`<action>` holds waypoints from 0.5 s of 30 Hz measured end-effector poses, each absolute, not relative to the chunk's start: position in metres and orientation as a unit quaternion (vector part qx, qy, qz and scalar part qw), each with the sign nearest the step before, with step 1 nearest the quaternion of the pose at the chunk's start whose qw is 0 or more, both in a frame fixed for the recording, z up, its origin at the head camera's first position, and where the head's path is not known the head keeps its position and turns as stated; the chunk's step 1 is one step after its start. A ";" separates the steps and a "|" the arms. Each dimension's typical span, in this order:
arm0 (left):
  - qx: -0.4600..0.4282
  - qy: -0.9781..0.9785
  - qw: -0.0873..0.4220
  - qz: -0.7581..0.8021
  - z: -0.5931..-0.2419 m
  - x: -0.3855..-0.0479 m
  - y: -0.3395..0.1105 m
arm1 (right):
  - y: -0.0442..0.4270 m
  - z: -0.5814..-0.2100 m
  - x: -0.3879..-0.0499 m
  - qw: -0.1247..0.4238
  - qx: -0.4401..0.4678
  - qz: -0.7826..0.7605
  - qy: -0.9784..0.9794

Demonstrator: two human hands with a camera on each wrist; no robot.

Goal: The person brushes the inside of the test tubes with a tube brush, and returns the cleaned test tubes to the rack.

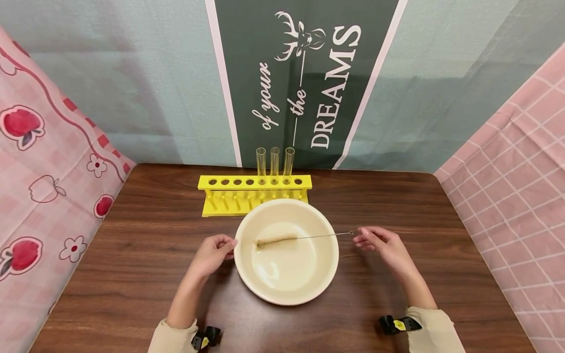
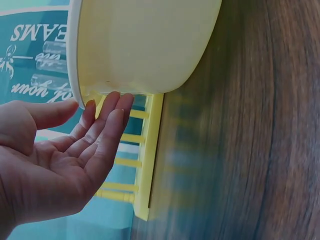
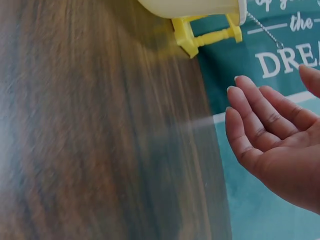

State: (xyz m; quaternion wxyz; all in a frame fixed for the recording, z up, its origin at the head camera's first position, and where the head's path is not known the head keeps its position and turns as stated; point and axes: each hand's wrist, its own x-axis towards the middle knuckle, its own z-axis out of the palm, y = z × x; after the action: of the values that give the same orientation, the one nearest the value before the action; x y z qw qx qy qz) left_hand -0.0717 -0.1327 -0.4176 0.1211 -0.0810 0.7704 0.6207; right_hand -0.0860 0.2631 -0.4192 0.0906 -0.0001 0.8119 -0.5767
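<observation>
A cream basin (image 1: 287,279) stands on the table, also in the left wrist view (image 2: 145,45) and right wrist view (image 3: 195,7). Across it lies a bristle brush (image 1: 275,240), its thin looped wire handle (image 3: 263,28) sticking out past the right rim. My left hand (image 1: 214,253) holds the basin's left rim between thumb and fingers; in its wrist view the hand (image 2: 60,155) has the thumb tip at the rim. Just right of the wire loop is my right hand (image 1: 385,243), empty; its wrist view shows the hand (image 3: 280,135) with slightly bent, relaxed fingers.
Behind the basin stands a yellow rack (image 1: 227,182), partly hidden by it, with three upright glass tubes (image 1: 274,165) in its right half. The brown table (image 1: 132,245) meets a printed curtain (image 1: 176,83) at the back and pink cloths (image 1: 516,162) at both sides.
</observation>
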 end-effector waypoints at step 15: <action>-0.097 0.781 0.116 0.606 -0.415 -0.070 -0.144 | 0.233 -0.405 -0.101 0.119 -0.044 -0.501 0.856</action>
State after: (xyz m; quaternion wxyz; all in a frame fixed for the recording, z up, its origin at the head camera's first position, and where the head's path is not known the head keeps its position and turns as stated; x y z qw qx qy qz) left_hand -0.0700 -0.1440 -0.4154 0.1162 -0.0968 0.7808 0.6062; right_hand -0.1008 0.2332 -0.4047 0.1192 -0.0438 0.8560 -0.5012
